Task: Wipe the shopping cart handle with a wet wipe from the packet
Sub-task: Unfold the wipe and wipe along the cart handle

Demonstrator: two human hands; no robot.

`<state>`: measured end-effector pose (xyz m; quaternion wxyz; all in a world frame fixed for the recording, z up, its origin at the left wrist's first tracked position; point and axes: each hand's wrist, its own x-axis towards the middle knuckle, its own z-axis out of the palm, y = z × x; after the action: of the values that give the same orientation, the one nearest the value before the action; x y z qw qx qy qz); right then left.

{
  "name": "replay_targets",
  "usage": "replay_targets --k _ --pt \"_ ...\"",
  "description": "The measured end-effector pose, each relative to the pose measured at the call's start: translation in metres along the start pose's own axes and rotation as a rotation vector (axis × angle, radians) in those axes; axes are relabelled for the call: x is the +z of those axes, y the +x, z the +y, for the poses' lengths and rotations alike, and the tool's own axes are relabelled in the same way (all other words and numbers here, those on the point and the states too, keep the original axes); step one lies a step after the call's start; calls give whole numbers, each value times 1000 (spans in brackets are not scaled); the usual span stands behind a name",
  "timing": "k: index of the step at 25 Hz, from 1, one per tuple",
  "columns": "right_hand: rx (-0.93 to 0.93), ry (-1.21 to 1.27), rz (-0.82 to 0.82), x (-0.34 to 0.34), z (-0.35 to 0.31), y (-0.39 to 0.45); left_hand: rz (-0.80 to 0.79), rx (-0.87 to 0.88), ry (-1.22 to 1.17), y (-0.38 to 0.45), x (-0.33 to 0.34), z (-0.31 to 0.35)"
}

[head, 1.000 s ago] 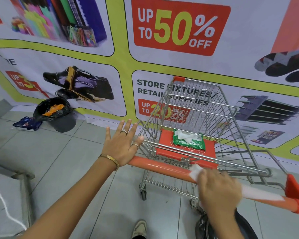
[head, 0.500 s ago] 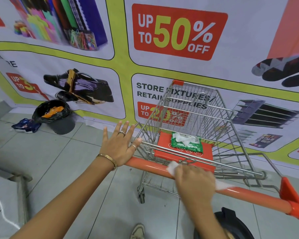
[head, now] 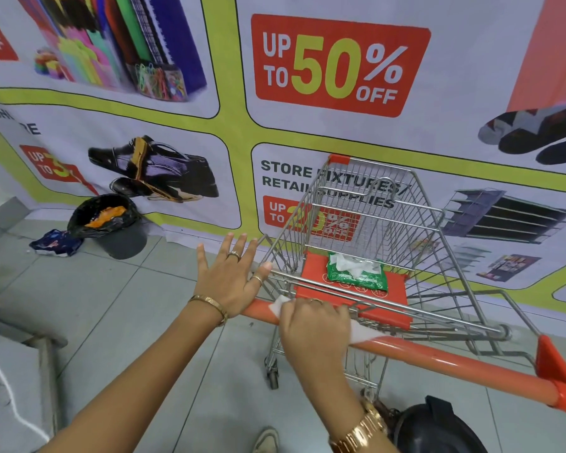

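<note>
right now my right hand (head: pixel 314 325) has its fingers closed around the wet wipe (head: pixel 280 305) on the orange cart handle (head: pixel 438 358), near its left end. left hand (head: pixel 231 277) braces there, fingers spread flat; the packet (head: pixel 356 273) sits on the child seat. i'd keep the wipe wrapped round the bar and press evenly.

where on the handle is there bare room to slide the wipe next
Free: the orange handle from the right hand to the far right corner cap. Crowded: the left end, where the left hand rests beside the wet wipe.

Printed sale banner (head: pixel 307 132) covers the wall above grey tiled floor (head: pixel 118 308)
</note>
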<state>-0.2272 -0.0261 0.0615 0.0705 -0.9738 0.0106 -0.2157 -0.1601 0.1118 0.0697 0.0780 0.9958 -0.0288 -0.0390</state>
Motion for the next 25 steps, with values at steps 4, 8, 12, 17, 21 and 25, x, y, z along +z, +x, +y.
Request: replay_targets --k 4,8,12,17,21,25 --pt "13 -39 -26 -12 60 -17 -14 -14 -21 0 -1 -5" --pt "228 -28 -11 -24 122 -34 -41 -20 -52 1 -1 0" --pt "249 20 28 -13 60 -19 -36 -14 -22 2 -1 1" --pt "26 2 26 -8 26 -6 -27 -14 11 3 -5 -6" --pt "105 -87 12 -24 113 -28 -34 -6 -4 3 -4 -5" --pt "344 -36 73 -27 126 -31 -28 2 -3 1 -1 1"
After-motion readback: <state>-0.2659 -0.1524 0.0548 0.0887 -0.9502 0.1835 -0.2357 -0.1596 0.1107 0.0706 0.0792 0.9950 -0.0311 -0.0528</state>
